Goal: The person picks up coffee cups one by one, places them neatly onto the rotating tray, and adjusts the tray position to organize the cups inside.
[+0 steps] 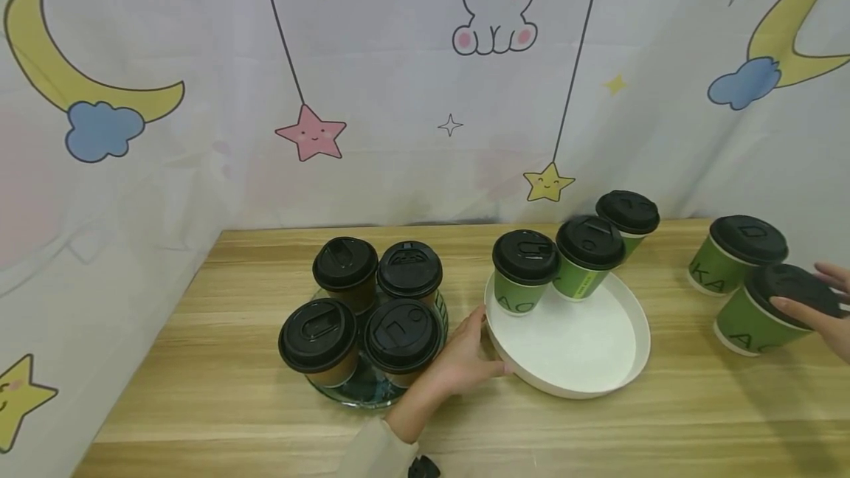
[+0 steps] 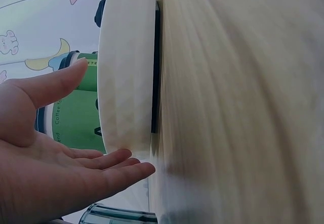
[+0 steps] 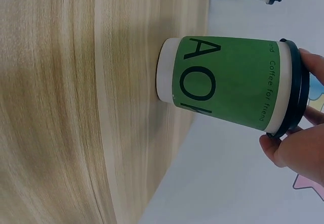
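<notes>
My right hand [image 1: 830, 308] grips a green paper coffee cup [image 3: 228, 80] by its black lid [image 3: 296, 90], thumb on one side and fingers on the other. Another green cup [image 1: 724, 264] stands just behind it. Beside the round white tray [image 1: 591, 360], my left hand [image 1: 465, 364] has its fingers extended, with fingertips at the tray's side wall. Two lidded green cups, one at the left [image 1: 521, 290] and one beside it [image 1: 578, 279], stand in the back of that tray. A further green cup [image 1: 627, 216] is partly hidden behind them.
Left of the tray, a round glass plate [image 1: 358, 397] bears several brown cups with black lids [image 1: 319, 334], close to my left forearm. A patterned curtain [image 1: 398, 80] hangs behind the wooden table [image 1: 232, 360]. Something small and black [image 1: 423, 468] shows by the left sleeve.
</notes>
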A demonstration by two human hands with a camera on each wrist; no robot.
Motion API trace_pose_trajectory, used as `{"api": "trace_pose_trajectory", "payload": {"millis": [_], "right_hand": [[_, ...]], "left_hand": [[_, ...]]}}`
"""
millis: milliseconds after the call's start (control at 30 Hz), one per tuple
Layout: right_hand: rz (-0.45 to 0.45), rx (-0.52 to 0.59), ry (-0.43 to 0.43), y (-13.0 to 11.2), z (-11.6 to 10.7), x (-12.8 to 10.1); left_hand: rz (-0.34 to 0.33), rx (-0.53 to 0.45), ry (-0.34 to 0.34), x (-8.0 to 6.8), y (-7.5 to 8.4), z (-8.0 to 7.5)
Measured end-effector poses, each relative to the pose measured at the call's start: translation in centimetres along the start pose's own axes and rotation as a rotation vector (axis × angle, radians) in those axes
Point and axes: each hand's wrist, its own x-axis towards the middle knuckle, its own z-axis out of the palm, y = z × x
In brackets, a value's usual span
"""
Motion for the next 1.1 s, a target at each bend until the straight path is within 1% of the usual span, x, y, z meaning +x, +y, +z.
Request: {"api": "trace_pose_trajectory", "payload": {"millis": [200,333,433,567,733,800,900,967,1033,1100], "right_hand": [[-0.004,0.013,-0.009,0.1,0.1,0.0],[0.003,-0.003,0.009,-0.8,-0.2,-0.2],[0.006,0.019,0.016,-3.3,-0.9,-1.0],[0.009,0.074,0.017,-8.0,-2.1,-2.6],[0.006,0.055,0.03,-12.0,-3.0,-4.1],[-0.007,0.031,0.03,-13.1,-3.2,-4.5],[-0.04,0.048,0.007,-14.5,-3.4,-4.9],[-0.067,0.033,-0.004,-14.8,-3.5,-5.0],[-0.095,0.052,-0.032,-14.9,-3.6,-4.9],[-0.128,0.021,-0.036,-14.5,-3.5,-4.7]], "left_hand": [[0.004,0.007,0.0,0.0,0.0,0.0],[0.0,0.011,-0.002,0.0,0.1,0.0],[0.0,0.013,0.0,0.0,0.1,0.0],[0.004,0.011,0.002,0.0,0.1,0.0],[0.001,0.004,0.0,-0.1,0.0,0.0],[0.001,0.0,-0.001,-0.1,0.0,0.0],[0.003,-0.003,-0.002,-0.1,0.0,0.0],[0.005,-0.002,-0.001,-0.1,0.0,0.0],[0.006,0.0,0.0,-0.1,0.1,0.0],[0.006,0.001,0.001,-0.1,0.1,0.0]]}}
